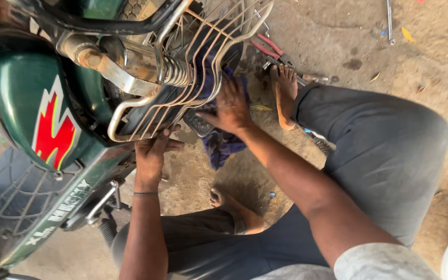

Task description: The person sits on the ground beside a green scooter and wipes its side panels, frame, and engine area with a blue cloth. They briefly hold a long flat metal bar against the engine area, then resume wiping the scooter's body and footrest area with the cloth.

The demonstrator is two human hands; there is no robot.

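Mid-frame, the left hand (151, 153) grips the bent chrome wire guard (193, 67); the right hand (230, 106), fingers spread, presses a blue cloth (224, 145) against it.

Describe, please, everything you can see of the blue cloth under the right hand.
The cloth is dark blue fabric, crumpled and folded. It lies bunched against the guard, a curved frame of metal bars on the green motorbike, and its lower end hangs toward the concrete floor. The right hand presses flat on its upper part, hiding some of it.
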